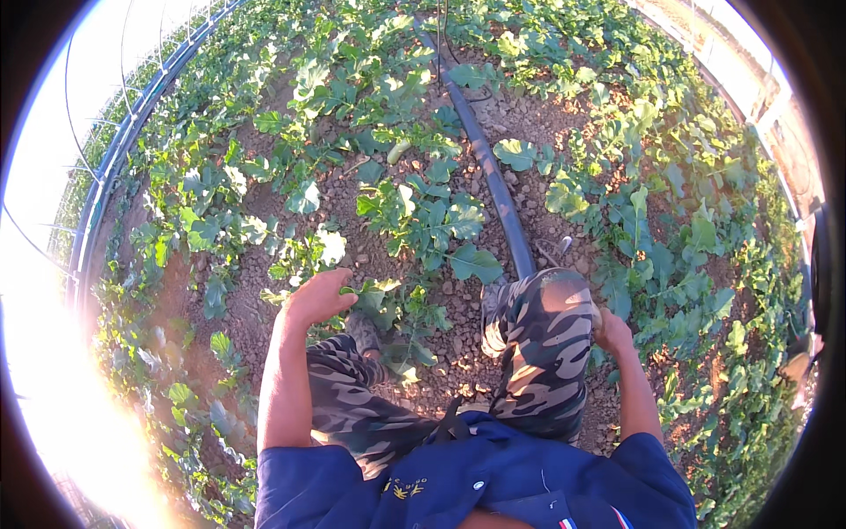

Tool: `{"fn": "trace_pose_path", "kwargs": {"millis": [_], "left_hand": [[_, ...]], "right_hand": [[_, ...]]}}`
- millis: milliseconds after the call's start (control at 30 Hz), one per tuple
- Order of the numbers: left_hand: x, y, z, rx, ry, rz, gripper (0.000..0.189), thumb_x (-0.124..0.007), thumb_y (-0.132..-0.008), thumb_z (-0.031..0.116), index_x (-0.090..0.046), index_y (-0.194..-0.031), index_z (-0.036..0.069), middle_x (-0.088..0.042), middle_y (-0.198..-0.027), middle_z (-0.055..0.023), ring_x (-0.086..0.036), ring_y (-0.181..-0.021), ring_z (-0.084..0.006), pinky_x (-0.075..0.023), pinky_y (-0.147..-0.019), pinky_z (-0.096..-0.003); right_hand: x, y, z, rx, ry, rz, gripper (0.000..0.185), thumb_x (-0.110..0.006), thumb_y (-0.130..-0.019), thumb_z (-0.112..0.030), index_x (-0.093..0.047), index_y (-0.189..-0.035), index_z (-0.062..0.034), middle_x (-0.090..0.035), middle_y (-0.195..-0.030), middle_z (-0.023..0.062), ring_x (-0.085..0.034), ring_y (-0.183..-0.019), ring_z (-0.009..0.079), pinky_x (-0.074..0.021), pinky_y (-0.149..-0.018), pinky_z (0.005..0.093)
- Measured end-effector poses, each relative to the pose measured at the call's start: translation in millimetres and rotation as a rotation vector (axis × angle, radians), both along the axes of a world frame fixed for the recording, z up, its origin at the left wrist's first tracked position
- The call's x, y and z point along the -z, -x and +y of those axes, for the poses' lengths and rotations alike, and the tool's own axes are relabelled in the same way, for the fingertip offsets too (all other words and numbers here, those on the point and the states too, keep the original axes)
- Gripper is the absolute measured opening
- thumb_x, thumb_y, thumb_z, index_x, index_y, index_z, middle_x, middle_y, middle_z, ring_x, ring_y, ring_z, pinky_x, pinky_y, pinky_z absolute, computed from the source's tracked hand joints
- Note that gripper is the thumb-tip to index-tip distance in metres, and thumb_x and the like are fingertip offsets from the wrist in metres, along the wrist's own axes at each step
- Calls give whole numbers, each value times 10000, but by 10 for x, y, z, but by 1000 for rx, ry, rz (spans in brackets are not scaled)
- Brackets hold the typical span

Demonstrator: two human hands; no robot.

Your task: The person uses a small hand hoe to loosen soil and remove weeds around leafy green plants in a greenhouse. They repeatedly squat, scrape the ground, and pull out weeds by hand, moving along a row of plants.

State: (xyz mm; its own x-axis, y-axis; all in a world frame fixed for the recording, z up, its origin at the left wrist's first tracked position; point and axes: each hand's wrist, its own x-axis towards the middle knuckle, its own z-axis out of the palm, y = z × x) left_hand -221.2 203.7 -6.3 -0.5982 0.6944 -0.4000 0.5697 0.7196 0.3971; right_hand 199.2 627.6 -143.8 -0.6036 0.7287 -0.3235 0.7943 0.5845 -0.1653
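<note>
My left hand (320, 295) reaches down in front of my left knee, among the lobed leaves of a low leafy plant (377, 297). Its thumb and forefinger are beside a small green leaf; whether they pinch it is unclear. My right hand (613, 332) hangs at the outer side of my right knee, with its fingers partly hidden behind the camouflage trouser leg (552, 344). What that hand holds, if anything, cannot be made out. Between my legs, a larger leafy plant (429, 221) grows from cloddy brown soil (462, 330).
A dark pipe (487, 159) runs along the ground to my right knee. Near its end lies a thin curved item with a shiny tip (566, 244). A pale green elongated vegetable (398, 152) shows among leaves. A metal frame (125, 132) borders the left; bright sunlight washes out the lower left.
</note>
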Motion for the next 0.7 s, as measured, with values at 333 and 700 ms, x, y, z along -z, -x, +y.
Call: {"fn": "trace_pose_path", "kwargs": {"millis": [333, 700], "left_hand": [[-298, -183, 14, -40, -78, -88, 525, -682, -859, 257, -529, -1309, 33, -625, -1216, -186, -638, -1043, -344, -500, -906, -427], [-260, 30, 134, -59, 70, -217, 545, -690, -856, 253, -512, -1327, 44, -625, -1182, -168, -657, -959, -312, -518, -855, -416]], "right_hand": [[-79, 371, -104, 124, 184, 743, 643, -665, -822, -125, -420, -1400, 13, -586, -1268, 259, -559, -1205, 390, -429, -1006, 401], [93, 3867, 1546, 175, 428, 972, 572, -610, -956, -198, -373, -1475, -173, -609, -809, 33, -545, -485, 112, -435, -395, 264]]}}
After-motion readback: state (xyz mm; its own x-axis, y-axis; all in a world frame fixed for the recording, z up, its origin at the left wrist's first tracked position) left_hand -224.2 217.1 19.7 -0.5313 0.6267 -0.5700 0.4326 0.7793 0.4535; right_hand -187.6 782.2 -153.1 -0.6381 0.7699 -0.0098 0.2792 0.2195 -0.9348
